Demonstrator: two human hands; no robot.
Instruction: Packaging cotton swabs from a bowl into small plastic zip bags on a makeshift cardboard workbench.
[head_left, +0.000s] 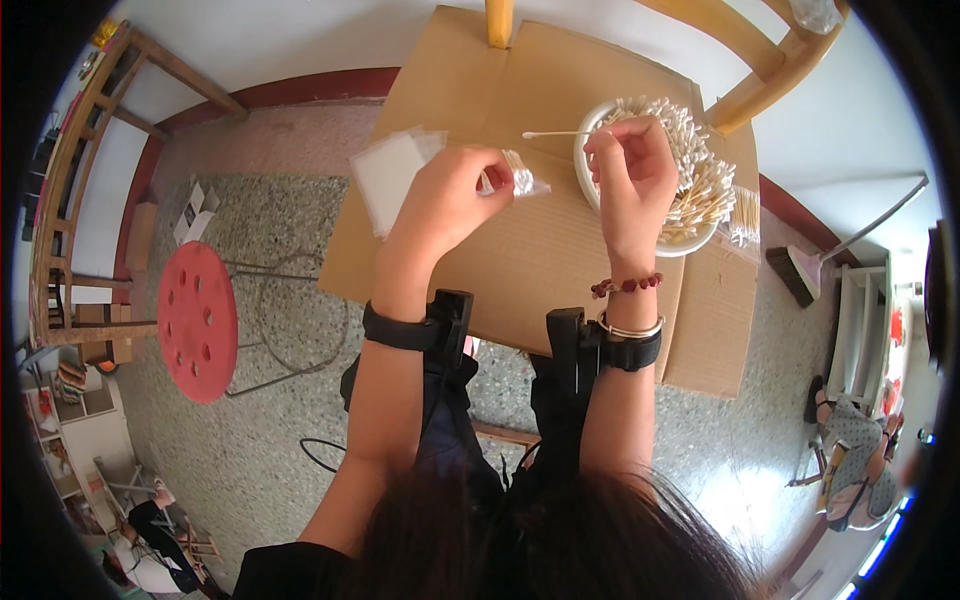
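Observation:
My left hand (447,200) is closed on a small clear plastic bag (541,188) with several cotton swabs in it, their white tips showing past my fingers. Between the fingertips of my right hand (636,175) is a single cotton swab (552,134), pointing left above the cardboard. That hand is over the left side of a white bowl (584,172) heaped with loose cotton swabs (692,148). Flat clear bags (383,177) lie in a pile left of my left hand. Right of the bowl rests a bunch of swabs (745,212), seemingly in clear plastic.
The cardboard sheet (520,270) forms the work surface, with a wooden chair frame (770,70) at its far side. A red round stool (198,322) stands left on the speckled floor. A broom (797,272) is at the right. Two other people sit at the lower corners.

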